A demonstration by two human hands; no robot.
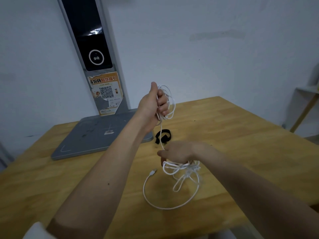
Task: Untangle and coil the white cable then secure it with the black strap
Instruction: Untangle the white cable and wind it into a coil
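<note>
While the left hand (153,104) fists white cable (170,171) loops, the right hand (177,151) pinches a strand (black strap (163,136) behind).

The strap (163,136) lies on the table (241,135), right of the stand base (96,135).

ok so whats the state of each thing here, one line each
cable: partly coiled, loops in left hand, tangle hanging from right hand, plug end loose on table
strap: lying on table, unused, curled, not around cable
left hand: raised, grip shut on cable loops
right hand: low over table, grip shut on cable
table: bearing strap and grey stand base
</note>
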